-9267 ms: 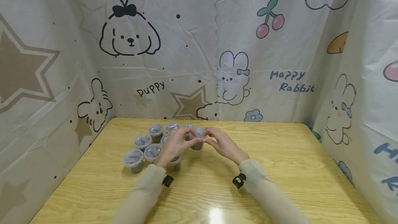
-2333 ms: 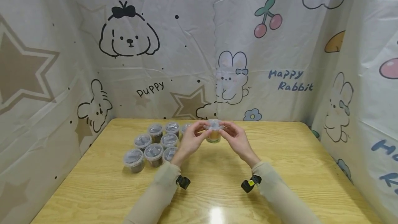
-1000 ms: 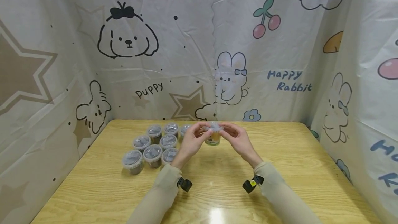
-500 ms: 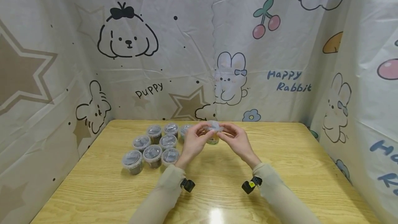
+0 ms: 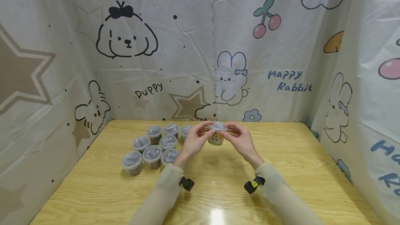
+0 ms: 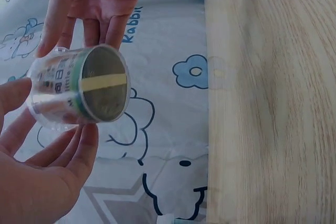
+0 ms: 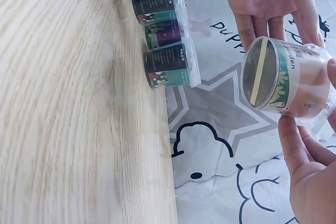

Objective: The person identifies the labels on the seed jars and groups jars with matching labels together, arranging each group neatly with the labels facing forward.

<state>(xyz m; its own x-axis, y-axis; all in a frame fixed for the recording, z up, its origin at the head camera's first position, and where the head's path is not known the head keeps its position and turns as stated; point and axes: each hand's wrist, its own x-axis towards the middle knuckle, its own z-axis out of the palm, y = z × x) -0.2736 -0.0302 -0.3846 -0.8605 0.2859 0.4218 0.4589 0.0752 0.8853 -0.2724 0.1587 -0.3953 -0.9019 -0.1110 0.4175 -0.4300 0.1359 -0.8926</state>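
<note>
Both hands hold one small clear plastic cup (image 5: 216, 139) with a domed lid, raised off the table near its far edge. My left hand (image 5: 195, 142) grips its left side, thumb toward me and fingers behind. From the other side, my right hand (image 5: 240, 143) grips it the same way. Across the cup's base (image 6: 105, 85), the left wrist view shows a pale yellow strip. The right wrist view shows a printed label (image 7: 286, 74) with green and yellow leaves around the wall. What fills the cup is hard to make out.
Several similar lidded cups (image 5: 152, 152) stand grouped at the left of the wooden table (image 5: 250, 197), close to my left forearm. Dark printed labels (image 7: 167, 59) show on some. A patterned cloth (image 5: 175, 61) hangs behind and at both sides.
Earlier both hands were at a cup beside the group; the held cup is now higher and further right. In the last half second it has turned, and its label print shows more plainly.
</note>
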